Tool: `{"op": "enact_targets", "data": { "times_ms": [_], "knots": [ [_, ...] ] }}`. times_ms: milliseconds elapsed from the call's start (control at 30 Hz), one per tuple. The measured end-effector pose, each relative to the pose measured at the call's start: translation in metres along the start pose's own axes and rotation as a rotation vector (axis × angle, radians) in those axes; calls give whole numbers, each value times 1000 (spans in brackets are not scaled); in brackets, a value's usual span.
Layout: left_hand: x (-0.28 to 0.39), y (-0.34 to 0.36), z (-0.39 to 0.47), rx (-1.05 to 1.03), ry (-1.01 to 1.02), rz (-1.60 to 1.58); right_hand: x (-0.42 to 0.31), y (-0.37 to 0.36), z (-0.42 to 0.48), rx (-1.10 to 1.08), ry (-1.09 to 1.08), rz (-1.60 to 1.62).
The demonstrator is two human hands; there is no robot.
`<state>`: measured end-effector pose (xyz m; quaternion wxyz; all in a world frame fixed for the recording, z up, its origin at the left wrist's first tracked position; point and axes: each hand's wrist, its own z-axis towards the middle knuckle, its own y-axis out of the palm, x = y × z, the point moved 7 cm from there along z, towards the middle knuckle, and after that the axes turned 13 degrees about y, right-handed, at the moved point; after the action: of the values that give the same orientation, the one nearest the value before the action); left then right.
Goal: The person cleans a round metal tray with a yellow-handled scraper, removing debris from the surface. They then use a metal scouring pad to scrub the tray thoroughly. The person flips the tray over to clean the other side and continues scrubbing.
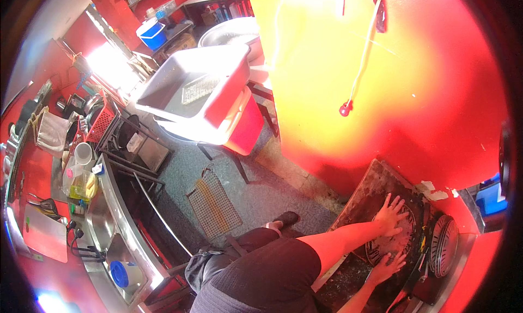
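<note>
My left hand (390,216) is spread, palm down, over the upper part of a round, slotted metal plate (386,247) on a dark, worn work surface (343,286). My right hand (387,268) lies near the lower edge of the same plate, its fingers apart. Neither hand grips anything. Whether the palms press on the plate is hard to tell. To the right, a second round metal piece with slots (444,245) leans beside the surface, with thin tools between it and the plate.
A red-and-yellow wall (408,121) borders the work surface. Large plastic tubs (245,121) stand on a stand beyond. A woven mat (214,207) lies on the floor. At left are a metal sink counter (135,239), a white container with blue lid (126,274) and a red crate (100,123).
</note>
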<state>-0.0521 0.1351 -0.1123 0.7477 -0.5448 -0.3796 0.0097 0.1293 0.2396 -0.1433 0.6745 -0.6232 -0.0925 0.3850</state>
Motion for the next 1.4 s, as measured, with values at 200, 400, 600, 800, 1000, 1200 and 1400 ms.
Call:
{"op": "enact_targets", "data": {
  "times_ms": [200,400,600,800,1000,1200,1400],
  "knots": [
    [9,-22,-13,-3,-35,3,6,6,-1,-15,112,-74],
    [5,-25,-26,-6,-62,33,-7,3,-16,-14,81,19],
    [5,-25,-32,18,-64,23,-12,0,-19,-44,143,61],
    [4,-24,-32,50,-54,18,-16,-5,-21,-5,113,67],
    [5,-25,-33,47,-52,-4,-13,-2,-19,12,106,71],
    [4,-27,-33,38,-56,1,-14,-2,-20,33,85,76],
    [7,-31,-34,29,-67,-7,-14,-4,-20,37,82,97]
  ]
}}
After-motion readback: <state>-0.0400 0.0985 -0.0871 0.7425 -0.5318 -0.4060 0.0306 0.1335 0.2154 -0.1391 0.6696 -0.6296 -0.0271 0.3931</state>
